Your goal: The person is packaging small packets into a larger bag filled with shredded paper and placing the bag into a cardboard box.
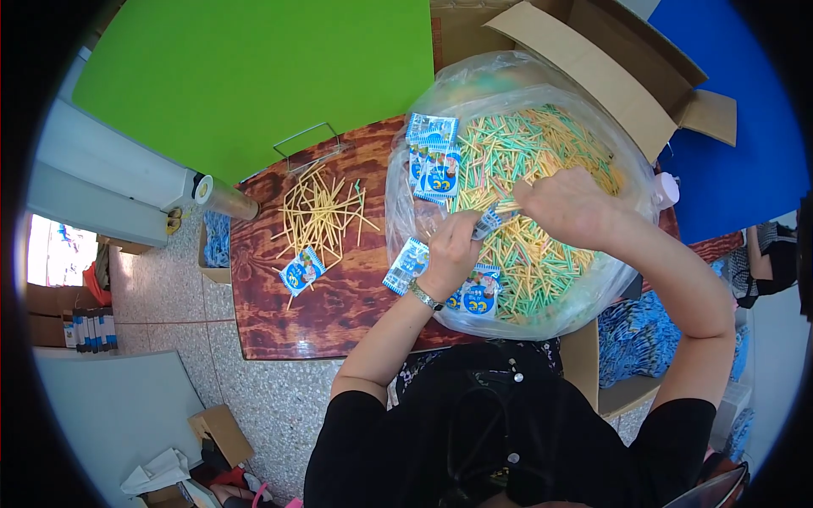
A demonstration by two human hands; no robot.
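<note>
A large see-through plastic bag (398,182) lies spread on the table, full of thin pastel sticks (542,262) in yellow, green and pink. Over its left part my left hand (453,245), with a watch at the wrist, is closed on a small blue-and-white packet (487,223). My right hand (566,207) is curled closed just right of that packet, above the sticks; its fingers hide what they grip. More such packets (437,171) lie at the bag's upper left, and others (479,290) lie below and beside my left hand.
Loose yellow sticks (322,212) and one packet (302,271) lie left on the reddish wooden table (271,326). A wire stand (306,142) and cylindrical container (224,196) are at its left edge. An open cardboard box (593,80) stands behind the bag; boxes with blue packets (639,339) flank the table.
</note>
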